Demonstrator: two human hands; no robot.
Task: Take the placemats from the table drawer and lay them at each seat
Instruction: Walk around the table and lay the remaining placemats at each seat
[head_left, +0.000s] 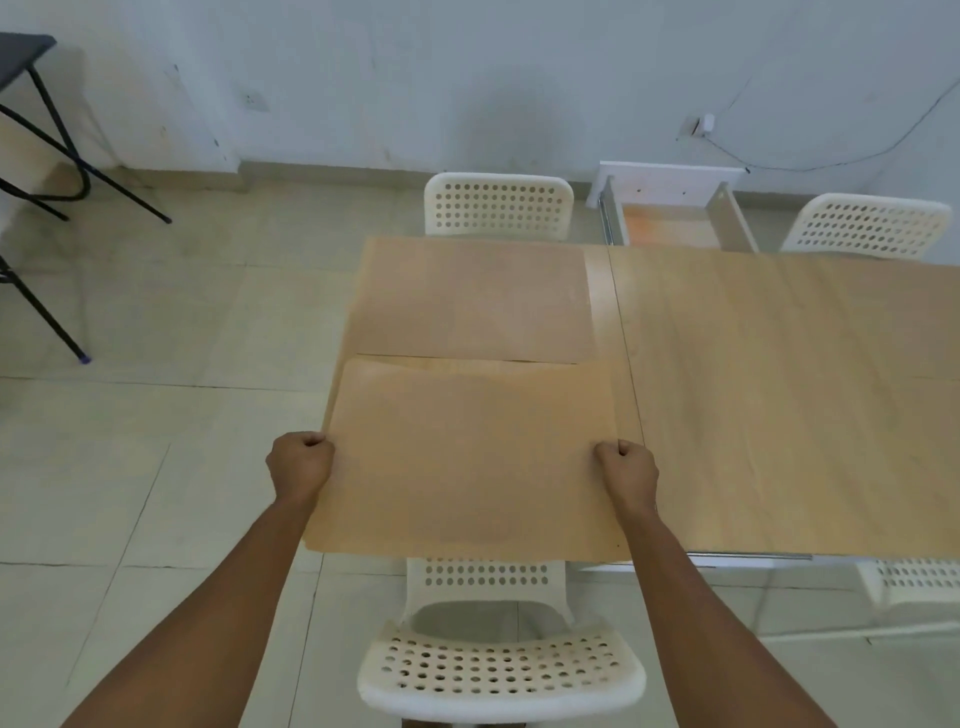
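Hovering over the near left corner of the table, a thin tan rectangular placemat with rounded corners is being held flat, its near edge overhanging the table's near edge above the white perforated plastic chair tucked below. The left hand is pinching the mat's left edge in a curled fist, and the right hand is gripping the right edge the same way. A second tan placemat is lying flat at the far left corner, in front of another white perforated chair. Judging by this, the step in hand is laying the mat at the near seat; the next move is calling for sliding it fully onto the pale wood-grain laminate table, squaring it to the near edge, then letting go. The mat is looking smooth, stiff yet slightly flexible, almost matching the tabletop. Beyond the far edge, a white drawer is standing open, and further seats to the right are looking unserved
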